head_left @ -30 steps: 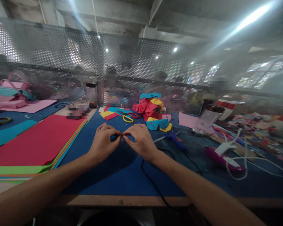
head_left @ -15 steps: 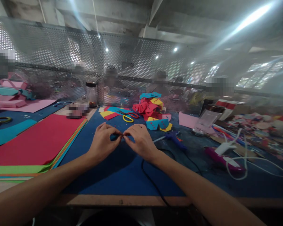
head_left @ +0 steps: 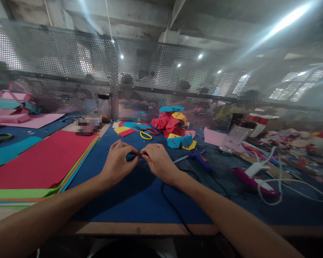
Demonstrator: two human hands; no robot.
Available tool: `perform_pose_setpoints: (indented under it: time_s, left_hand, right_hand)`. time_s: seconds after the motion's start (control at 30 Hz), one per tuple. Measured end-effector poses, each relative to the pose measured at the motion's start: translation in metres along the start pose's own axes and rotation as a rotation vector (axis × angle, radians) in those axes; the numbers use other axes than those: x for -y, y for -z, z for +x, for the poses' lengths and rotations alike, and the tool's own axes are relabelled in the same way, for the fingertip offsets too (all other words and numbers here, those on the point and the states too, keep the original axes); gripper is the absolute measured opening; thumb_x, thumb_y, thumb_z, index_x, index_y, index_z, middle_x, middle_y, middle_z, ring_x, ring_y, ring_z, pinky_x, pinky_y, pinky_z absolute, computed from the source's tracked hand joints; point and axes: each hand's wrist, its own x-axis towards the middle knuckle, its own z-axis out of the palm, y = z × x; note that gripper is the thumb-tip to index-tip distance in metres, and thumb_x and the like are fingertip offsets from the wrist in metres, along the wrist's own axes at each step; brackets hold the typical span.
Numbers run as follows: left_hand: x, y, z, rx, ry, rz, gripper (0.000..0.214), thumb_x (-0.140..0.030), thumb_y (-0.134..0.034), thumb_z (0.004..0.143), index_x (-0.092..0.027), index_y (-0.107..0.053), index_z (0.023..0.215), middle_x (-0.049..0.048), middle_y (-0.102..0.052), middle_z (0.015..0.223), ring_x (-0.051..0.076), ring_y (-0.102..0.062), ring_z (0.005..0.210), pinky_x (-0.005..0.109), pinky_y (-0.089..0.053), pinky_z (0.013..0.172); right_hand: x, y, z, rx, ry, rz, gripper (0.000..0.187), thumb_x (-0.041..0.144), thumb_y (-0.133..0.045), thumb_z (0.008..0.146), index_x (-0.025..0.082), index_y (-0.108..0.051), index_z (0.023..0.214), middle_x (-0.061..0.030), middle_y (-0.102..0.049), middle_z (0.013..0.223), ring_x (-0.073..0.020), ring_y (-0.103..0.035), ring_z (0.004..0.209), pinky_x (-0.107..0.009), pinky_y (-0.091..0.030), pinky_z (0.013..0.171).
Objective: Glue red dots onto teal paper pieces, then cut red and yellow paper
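My left hand (head_left: 117, 163) and my right hand (head_left: 158, 161) meet fingertip to fingertip over the blue table mat (head_left: 140, 195). Both hands are curled into a pinch around a small blue piece (head_left: 131, 157) that is mostly hidden between the fingers. Just beyond them lie scissors (head_left: 146, 133) with yellow and red handles and a heap of folded red, yellow and blue paper shapes (head_left: 174, 126).
A stack of large coloured sheets, red on top (head_left: 43, 161), lies at the left. A blue glue gun (head_left: 200, 159) and its black cord (head_left: 174, 208) lie right of my hands. White cables and a purple tool (head_left: 254, 181) clutter the right. A perforated metal screen (head_left: 150, 79) closes the back.
My right hand has shifted slightly left and closer against the left hand's fingertips. Everything else is as before.
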Motion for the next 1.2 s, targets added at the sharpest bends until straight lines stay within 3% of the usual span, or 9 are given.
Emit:
perform_pose_setpoints:
  time_s: [0.5,0.93,1.2]
  left_hand:
    - [0.003,-0.001,0.001,-0.009,0.032,-0.013,0.008,-0.019,-0.068,0.081,-0.024,-0.072,0.084,-0.0002,-0.076,0.085,0.022,-0.067,0.091,0.053,-0.031,0.114]
    - [0.001,-0.001,0.001,0.014,0.004,-0.013,0.008,-0.019,-0.068,0.082,-0.025,-0.072,0.084,-0.0011,-0.077,0.085,0.023,-0.066,0.092,0.052,-0.029,0.114]
    - [0.003,0.000,0.002,0.005,0.019,-0.014,0.009,-0.019,-0.065,0.083,-0.025,-0.071,0.081,-0.0015,-0.076,0.084,0.022,-0.066,0.091,0.051,-0.029,0.114]
  right_hand:
    - [-0.005,-0.003,0.001,-0.023,-0.049,0.143,0.006,0.014,-0.064,0.092,0.019,-0.063,0.095,-0.0036,-0.070,0.093,-0.0188,-0.062,0.090,-0.033,-0.039,0.087]
    - [-0.004,0.000,0.001,0.005,-0.084,0.193,0.012,0.008,-0.060,0.090,0.019,-0.062,0.086,-0.0018,-0.068,0.087,-0.0183,-0.062,0.087,-0.034,-0.037,0.088]
    - [-0.012,-0.008,0.002,0.032,-0.112,0.278,0.007,0.014,-0.060,0.093,0.020,-0.063,0.089,-0.0008,-0.069,0.085,-0.0165,-0.062,0.080,-0.029,-0.041,0.080]
